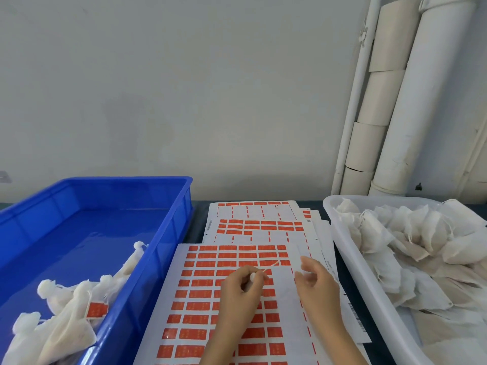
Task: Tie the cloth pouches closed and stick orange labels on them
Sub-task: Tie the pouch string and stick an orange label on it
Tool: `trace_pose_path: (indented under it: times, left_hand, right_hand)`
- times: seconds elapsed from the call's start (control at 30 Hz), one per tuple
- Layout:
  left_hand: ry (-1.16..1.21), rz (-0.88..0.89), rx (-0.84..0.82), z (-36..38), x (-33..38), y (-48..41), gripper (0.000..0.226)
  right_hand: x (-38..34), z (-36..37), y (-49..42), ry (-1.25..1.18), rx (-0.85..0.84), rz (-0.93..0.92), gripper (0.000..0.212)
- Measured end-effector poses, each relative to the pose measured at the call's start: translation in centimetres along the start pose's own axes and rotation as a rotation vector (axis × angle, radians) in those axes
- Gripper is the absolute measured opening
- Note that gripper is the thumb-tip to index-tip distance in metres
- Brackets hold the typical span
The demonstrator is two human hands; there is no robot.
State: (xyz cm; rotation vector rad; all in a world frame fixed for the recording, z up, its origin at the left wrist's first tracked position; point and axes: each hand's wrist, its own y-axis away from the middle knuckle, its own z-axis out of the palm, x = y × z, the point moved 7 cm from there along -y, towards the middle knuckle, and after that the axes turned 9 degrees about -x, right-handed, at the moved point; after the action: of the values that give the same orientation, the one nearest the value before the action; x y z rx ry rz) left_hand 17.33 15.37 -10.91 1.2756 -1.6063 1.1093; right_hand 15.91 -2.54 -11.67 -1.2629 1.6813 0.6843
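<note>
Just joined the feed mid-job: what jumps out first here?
The orange label sheets spread mid-table. Above them the left hand pinches a thin orange strip, seemingly a peeled label, with the right hand beside it. A blue bin at left holds tied pouches; a white tray at right carries heaped pouches.

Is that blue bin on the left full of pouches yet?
No, mostly empty. The blue bin holds only a few tied pouches in its near corner; most of its floor shows bare.
</note>
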Motion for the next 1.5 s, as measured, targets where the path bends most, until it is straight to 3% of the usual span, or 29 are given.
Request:
trace_pose_path:
  times: [0.13,0.33,0.6,0.7,0.8,0.93,1.03,1.2,1.37,1.43,1.5]
  left_hand:
    - [0.028,-0.057,0.039,-0.2,-0.6,-0.4,0.018]
    - [0.093,-0.074,0.052,-0.4,-1.1,-0.6,0.017]
    - [0.136,-0.085,0.026,0.1,-0.7,-0.3,0.016]
    - [0.098,-0.036,0.066,-0.4,0.3,-1.0,0.024]
    - [0.041,0.025,0.026,0.0,1.6,-1.8,0.030]
    - [-0.110,0.104,-0.001,1.3,2.2,-2.6,0.020]
    - [-0.245,0.164,-0.020,2.2,2.1,-2.5,0.028]
    - [-0.243,0.348,0.073,1.6,2.9,-1.9,0.034]
    - [-0.197,0.355,0.150,1.1,2.8,-1.7,0.035]
    - [-0.177,0.325,0.166,0.9,2.4,-1.8,0.035]
    - [-0.153,0.294,0.165,0.8,2.1,-2.0,0.034]
  right_hand:
    - [-0.2,0.6,-1.0,0.109,-0.049,0.106,0.053]
    - [-0.1,-0.1,-1.7,-0.038,-0.032,0.133,0.047]
    - [0.4,0.1,-2.7,-0.208,-0.229,0.215,0.044]
    - [0.1,0.8,-2.3,-0.229,-0.365,0.195,0.020]
    - [0.1,0.9,-2.0,-0.265,-0.391,0.173,0.013]
    - [-0.1,1.0,-1.8,-0.411,-0.417,0.178,0.011]
    - [0.0,0.9,-1.7,-0.475,-0.447,0.180,0.012]
    - [-0.7,1.3,-1.3,-0.521,-0.498,0.150,0.023]
    - [-0.4,1.2,-1.4,-0.561,-0.468,0.144,0.014]
    - [-0.6,1.4,-1.3,-0.596,-0.501,0.137,0.031]
    - [-0.9,1.4,-1.2,-0.583,-0.516,0.107,0.032]
